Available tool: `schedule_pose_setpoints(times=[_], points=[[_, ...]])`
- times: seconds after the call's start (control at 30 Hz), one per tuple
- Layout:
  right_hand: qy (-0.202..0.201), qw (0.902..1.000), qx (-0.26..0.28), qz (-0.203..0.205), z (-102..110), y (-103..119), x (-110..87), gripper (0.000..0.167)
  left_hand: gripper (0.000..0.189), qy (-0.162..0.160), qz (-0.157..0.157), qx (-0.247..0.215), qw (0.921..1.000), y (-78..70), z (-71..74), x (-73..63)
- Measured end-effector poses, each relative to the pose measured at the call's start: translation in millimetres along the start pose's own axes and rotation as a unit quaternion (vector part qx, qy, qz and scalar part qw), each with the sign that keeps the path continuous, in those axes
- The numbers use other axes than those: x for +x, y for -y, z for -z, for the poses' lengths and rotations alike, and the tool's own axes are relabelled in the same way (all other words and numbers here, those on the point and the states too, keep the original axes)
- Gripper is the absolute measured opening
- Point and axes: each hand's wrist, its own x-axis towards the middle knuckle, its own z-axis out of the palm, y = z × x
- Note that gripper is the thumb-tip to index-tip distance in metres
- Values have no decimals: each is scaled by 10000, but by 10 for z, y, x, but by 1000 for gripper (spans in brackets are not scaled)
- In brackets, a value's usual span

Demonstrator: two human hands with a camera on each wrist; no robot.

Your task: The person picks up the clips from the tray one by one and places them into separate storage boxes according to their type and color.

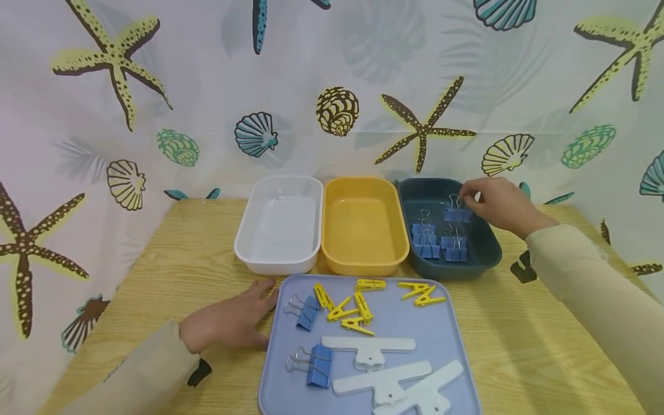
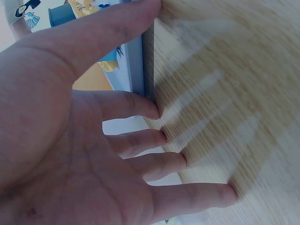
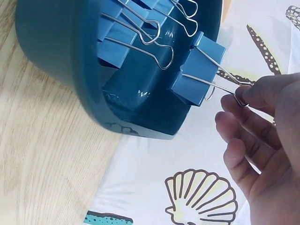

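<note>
My right hand [image 1: 500,202] pinches the wire handles of a blue binder clip [image 3: 199,70], which hangs inside the back right part of the dark teal bin [image 1: 451,272]. Several other blue binder clips [image 1: 426,242] lie in that bin. Beside the left rim of the light blue tray [image 1: 420,320], my left hand [image 1: 233,317] rests with spread fingers on the wooden table and holds nothing. On the tray, two blue binder clips [image 1: 319,366] lie at the left, several yellow clothespins [image 1: 363,305] toward the back, and three white wide-jaw bag clips [image 1: 386,383] at the front.
A white bin [image 1: 277,268] and a yellow bin [image 1: 365,268] stand in a row left of the teal one, behind the tray. The wooden table [image 1: 197,248] ends at a cloth backdrop [image 1: 295,75] printed with shells and starfish.
</note>
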Motion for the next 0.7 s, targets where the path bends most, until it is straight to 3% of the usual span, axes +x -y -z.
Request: schedule_pose_setpoints(times=[0.7], points=[[-274, 9994, 42, -194, -104, -74, 80, 20, 90, -37, 35, 80, 10000, -11, -8, -7]])
